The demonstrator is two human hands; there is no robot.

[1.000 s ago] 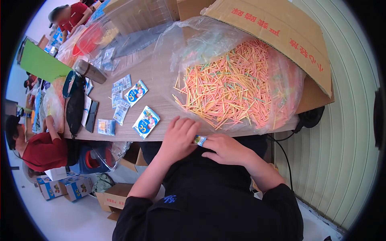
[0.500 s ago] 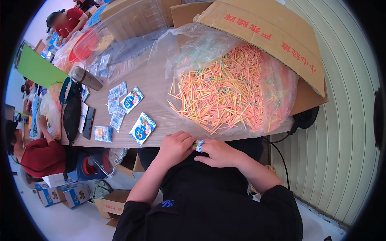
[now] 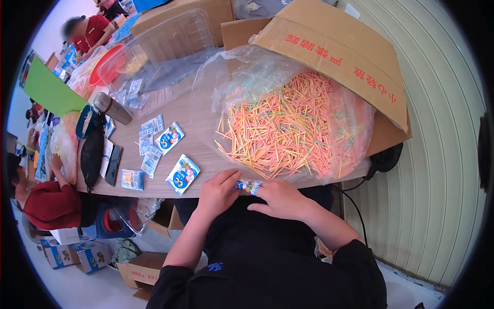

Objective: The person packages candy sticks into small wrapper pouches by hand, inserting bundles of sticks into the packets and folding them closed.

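Between my two hands, at the table's front edge, is a small blue-and-white printed packet [image 3: 248,187]. My left hand [image 3: 220,191] grips its left end with bent fingers. My right hand [image 3: 280,198] is closed on the other end, covering part of it. Just beyond my hands lies a heap of thin pink, yellow and green sticks [image 3: 283,129] in a clear plastic bag [image 3: 352,121]. Left of my left hand, a similar packet [image 3: 183,175] lies flat on the table, with another packet [image 3: 170,138] behind it.
A cardboard box [image 3: 334,56] with red lettering holds the bag. Several small sachets [image 3: 151,160], a phone [image 3: 113,166], a steel flask [image 3: 112,108] and a clear plastic tub [image 3: 170,46] occupy the table's left side. One person [image 3: 51,201] sits at left; another person [image 3: 92,33] is farther back.
The packet shows more between my hands, which have drawn slightly apart, the left one shifting left. The camera view has tilted a little, so the table sits lower.
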